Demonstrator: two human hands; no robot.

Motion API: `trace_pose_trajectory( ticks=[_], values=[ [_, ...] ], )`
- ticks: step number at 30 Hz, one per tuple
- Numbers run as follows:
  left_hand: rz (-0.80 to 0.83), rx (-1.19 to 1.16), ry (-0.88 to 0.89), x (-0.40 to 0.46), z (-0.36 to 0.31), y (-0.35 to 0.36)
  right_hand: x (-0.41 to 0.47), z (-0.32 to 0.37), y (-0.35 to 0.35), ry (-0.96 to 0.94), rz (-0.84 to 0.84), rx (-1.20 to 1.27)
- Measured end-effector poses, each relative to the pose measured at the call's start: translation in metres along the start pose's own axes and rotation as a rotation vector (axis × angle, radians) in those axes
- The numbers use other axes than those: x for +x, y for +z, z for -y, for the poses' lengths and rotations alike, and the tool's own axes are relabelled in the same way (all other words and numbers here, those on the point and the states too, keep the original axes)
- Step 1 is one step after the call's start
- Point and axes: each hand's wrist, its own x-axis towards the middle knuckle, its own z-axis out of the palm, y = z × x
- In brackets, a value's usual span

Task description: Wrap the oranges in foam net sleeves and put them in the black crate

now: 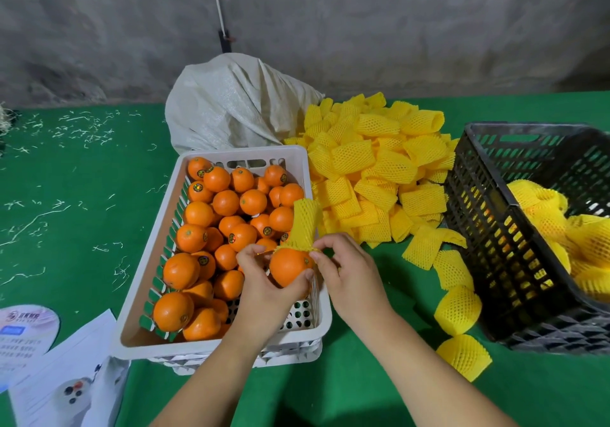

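- Underneath everything we see a green counter (82,215), flecked with pale shreds on its far left side.
- At the right stands the black crate (488,228), tilted toward us, with several sleeved oranges (544,212) piled inside.
- Left of centre sits a white crate (218,349), about full of bare oranges (227,202), many with small round stickers.
- Behind it slumps a white woven sack (231,103).
- Between the two crates we find a heap of yellow foam net sleeves (373,176), a few strays trailing toward us along the black crate's side.
- Some printed papers (66,360) lie at the near left; we cannot read them.
- Our left hand (264,281) curls around one orange (288,266), held over the white crate's near right corner.
- Our right hand (346,268) pinches the rim of a sleeve (305,225) that caps the fruit's top, the rest standing up loose; it seems only just started over the orange.
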Motion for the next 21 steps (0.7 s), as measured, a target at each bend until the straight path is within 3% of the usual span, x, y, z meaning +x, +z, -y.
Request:
trace_pose_trajectory(
  ticks=[5,8,12,17,21],
  values=[
    [-0.029,0.070,-0.021,0.006,0.006,-0.004,-0.008,0.007,0.002,-0.240,0.049,-0.161],
    [-0.046,-0.015,-0.050,0.009,0.009,-0.004,-0.003,0.009,-0.001,-0.391,0.045,-0.280],
    [-0.104,-0.107,-0.068,0.010,0.007,-0.004,0.002,0.010,-0.002,-0.434,0.061,-0.336],
    [0.001,-0.350,-0.189,0.011,0.000,-0.010,-0.002,0.011,0.028,-0.220,0.118,-0.070],
    [0.099,-0.450,-0.228,0.008,-0.003,-0.012,-0.005,0.013,0.045,-0.041,-0.058,0.104]
  ],
)
